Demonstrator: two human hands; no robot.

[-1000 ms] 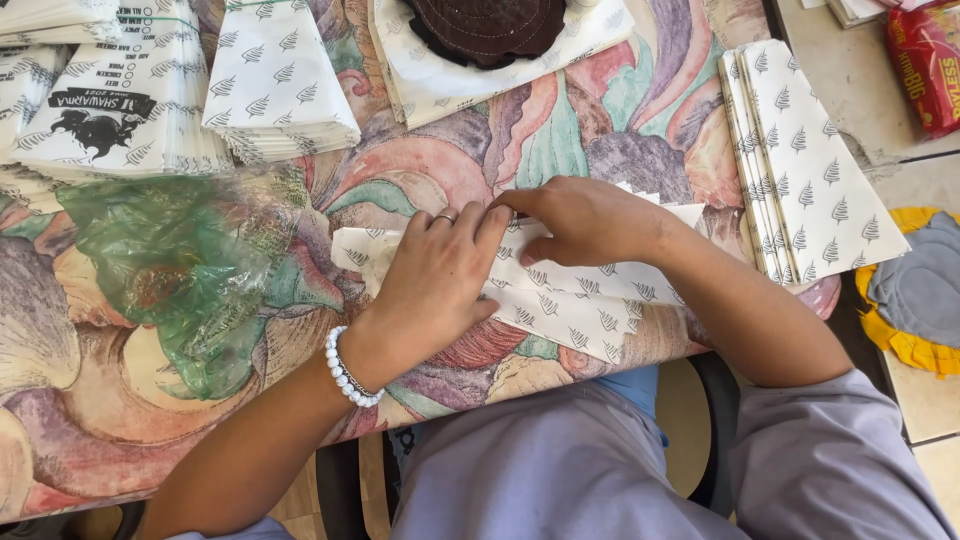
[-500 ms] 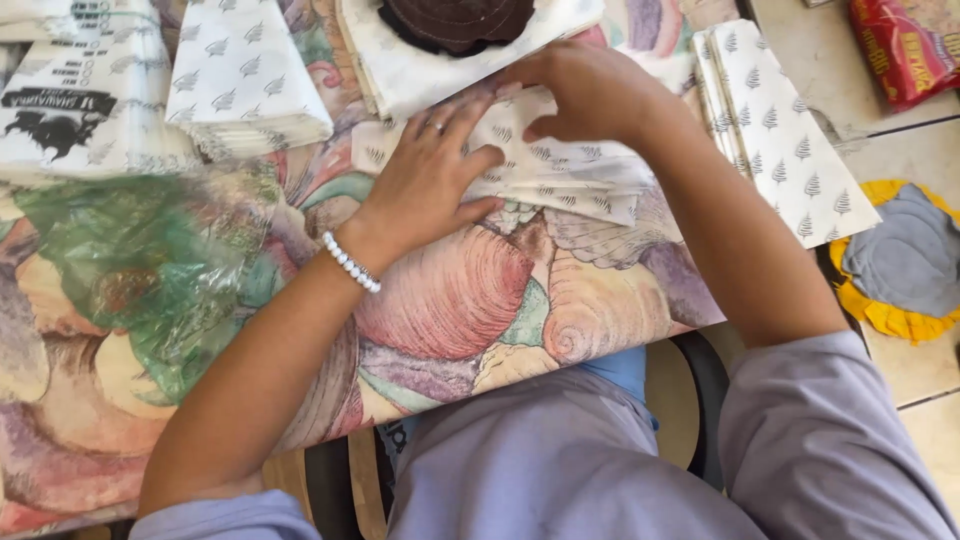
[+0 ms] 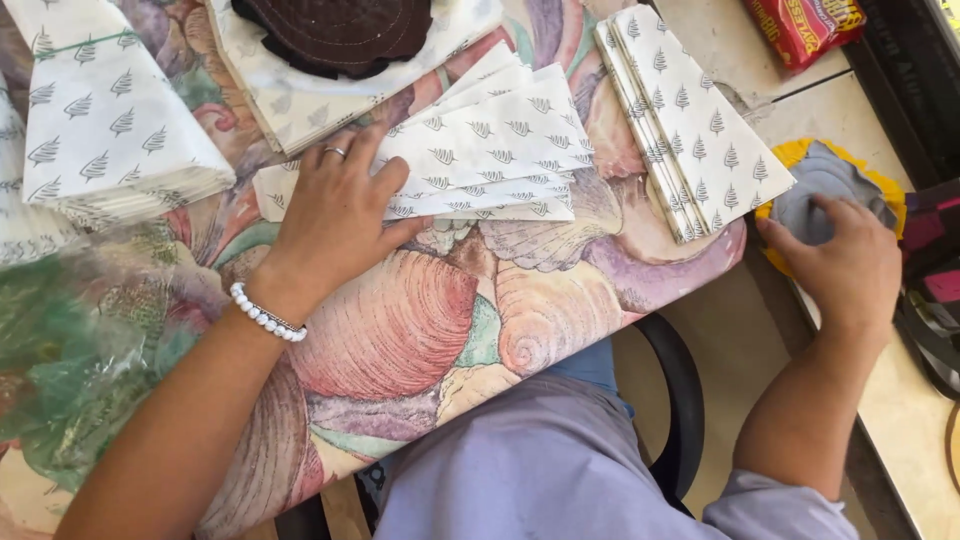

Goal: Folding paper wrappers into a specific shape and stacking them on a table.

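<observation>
We are seeing the left hand (image 3: 335, 215) lying flat, fingers spread wide, pressing on the near end of a fanned pile of white paper bags printed with small grey leaves (image 3: 480, 150) in the upper middle of the frame — half a second ago both hands were working on this pile together. The right hand (image 3: 845, 265) has since left it and is now resting at the right edge of the frame, fingers loosely curled on a grey cloth (image 3: 825, 195) lying on a yellow pad (image 3: 790, 155); we cannot tell whether it is gripping. Another stack of bags (image 3: 700, 125) is lying between the two hands, and a banded bundle (image 3: 105, 130) is sitting at upper left on the shell-patterned tablecloth (image 3: 420, 320).
</observation>
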